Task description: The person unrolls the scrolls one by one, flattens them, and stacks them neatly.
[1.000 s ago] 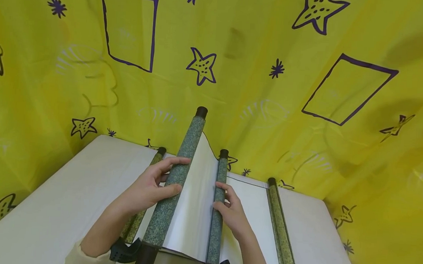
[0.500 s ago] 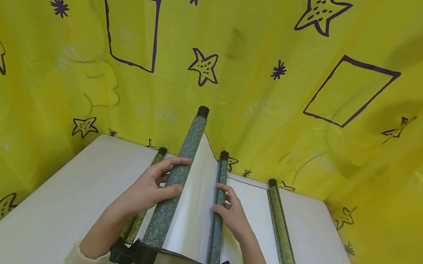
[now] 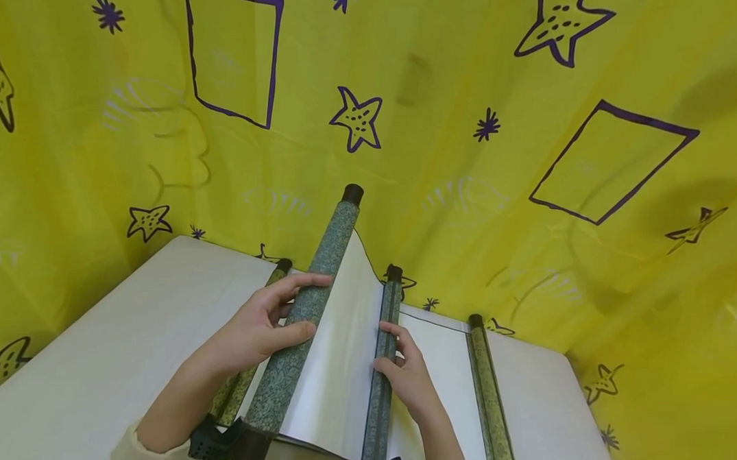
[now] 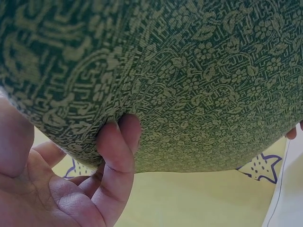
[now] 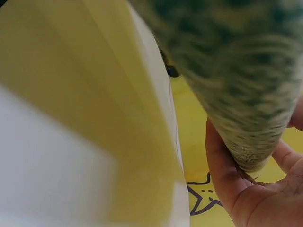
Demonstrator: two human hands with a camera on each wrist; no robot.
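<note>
A hanging scroll with green patterned cloth and dark rod ends is held up between both hands. My left hand (image 3: 265, 332) grips its thick roll (image 3: 275, 384), thumb on the near side and fingers over the back. In the left wrist view the patterned cloth (image 4: 203, 85) fills most of the picture, with curled fingertips (image 4: 116, 146) against it. My right hand (image 3: 408, 376) pinches the thinner roll (image 3: 377, 422) between thumb and fingers. White backing (image 3: 330, 393) stretches between the two rolls. The right wrist view shows the hand (image 5: 265, 203) under the cloth-covered roll (image 5: 241, 85).
Beneath lies a second, white sheet (image 3: 436, 370) with an olive patterned roller (image 3: 491, 400) on its right and another olive roller (image 3: 234, 392) on its left. The white table (image 3: 123, 329) meets a yellow curtain (image 3: 409, 142) printed with purple stars at the back.
The thinner roll and my right hand have shifted slightly right, and the roll has turned a little, its dark seam line now nearer the middle. My left hand stays nearly still on the thick roll.
</note>
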